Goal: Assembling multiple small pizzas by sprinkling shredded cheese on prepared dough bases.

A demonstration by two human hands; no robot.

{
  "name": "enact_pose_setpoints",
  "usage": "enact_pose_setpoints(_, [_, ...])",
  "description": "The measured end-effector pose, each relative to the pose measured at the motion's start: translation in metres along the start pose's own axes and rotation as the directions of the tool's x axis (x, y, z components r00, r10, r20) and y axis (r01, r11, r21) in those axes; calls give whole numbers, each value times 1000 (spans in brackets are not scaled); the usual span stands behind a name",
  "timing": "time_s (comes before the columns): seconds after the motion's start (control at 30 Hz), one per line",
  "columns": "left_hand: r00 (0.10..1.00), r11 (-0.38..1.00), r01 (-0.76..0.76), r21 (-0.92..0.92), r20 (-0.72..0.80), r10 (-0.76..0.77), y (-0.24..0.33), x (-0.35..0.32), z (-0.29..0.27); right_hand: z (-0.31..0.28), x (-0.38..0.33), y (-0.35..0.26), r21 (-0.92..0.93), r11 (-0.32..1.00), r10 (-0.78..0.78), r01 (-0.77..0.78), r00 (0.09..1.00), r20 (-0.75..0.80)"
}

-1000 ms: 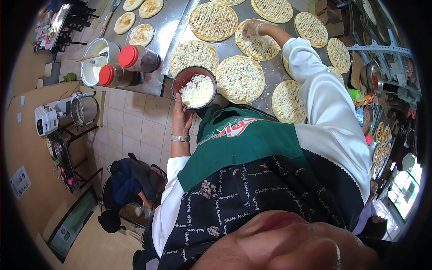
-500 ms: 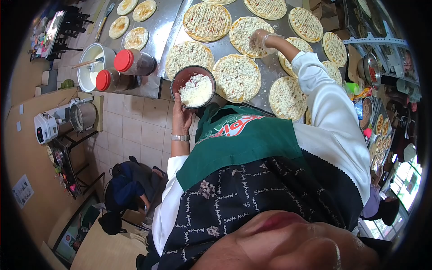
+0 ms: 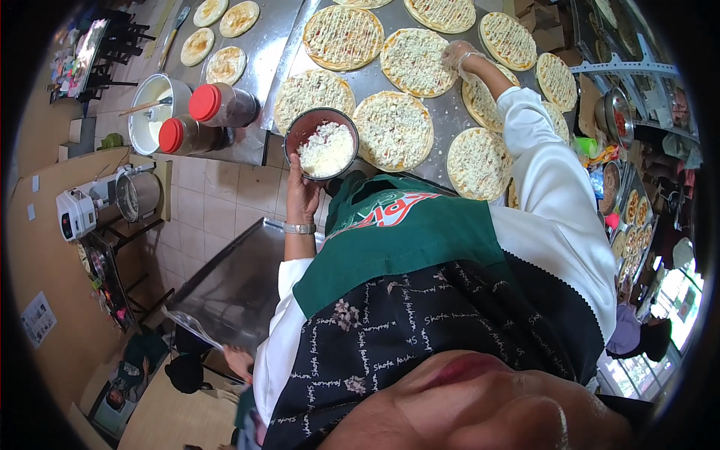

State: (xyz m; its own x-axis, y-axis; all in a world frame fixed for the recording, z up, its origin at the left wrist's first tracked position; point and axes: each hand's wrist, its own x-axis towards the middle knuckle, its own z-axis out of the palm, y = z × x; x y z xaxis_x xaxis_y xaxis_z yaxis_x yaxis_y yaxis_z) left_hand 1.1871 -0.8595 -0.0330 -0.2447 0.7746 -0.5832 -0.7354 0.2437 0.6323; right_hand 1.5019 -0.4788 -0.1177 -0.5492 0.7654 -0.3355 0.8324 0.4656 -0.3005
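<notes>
My left hand (image 3: 303,192) grips the side of a round bowl (image 3: 297,147), dark outside and reddish inside, with grated white cheese (image 3: 329,150) in it. The bowl is held at the table's near edge, in front of my green apron. My right hand (image 3: 460,60), in a clear plastic glove, hovers at the right edge of a cheese-topped pizza (image 3: 415,64). Its fingers are bunched downward, and what they hold is hidden. Close by lie another cheese-covered pizza (image 3: 393,130) and one with sauce lines (image 3: 508,41).
More pizzas cover the metal table (image 3: 441,120). On its left stand a white bucket (image 3: 180,101) with a brush and two red-lidded jars (image 3: 223,105). A co-worker's hand (image 3: 238,363) holds a large metal tray (image 3: 232,289) at my left side. A mixer (image 3: 135,193) stands farther left.
My right hand has moved right, from the middle of the pizza to its right edge. A metal tray held by a co-worker has come in at lower left, where a crouching person was visible.
</notes>
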Motion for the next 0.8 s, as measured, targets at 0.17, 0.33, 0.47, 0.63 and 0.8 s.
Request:
enact_pose_setpoints(0.17, [1000, 1000, -10, -7, -21, 10, 1, -3, 1, -3, 13, -23, 38, 999, -39, 26, 913, 405])
enact_pose_setpoints(0.33, [997, 999, -35, -2, -63, 35, 1, -8, 1, 12, 30, -12, -198, 978, -12, 63, 968, 252])
enact_pose_setpoints(0.47, [998, 1000, -24, 10, -60, 24, 3, -10, 3, 13, 56, 22, -424, 903, -4, 71, 988, 156])
enact_pose_setpoints(0.63, [998, 1000, -20, -1, -51, 19, 1, -9, -1, 7, 73, 37, -486, 873, -2, 47, 996, 93])
enact_pose_setpoints(0.8, [999, 999, -28, 16, -39, 29, 4, -6, 8, 9, 89, 39, -106, 981, 162, -161, 987, -2])
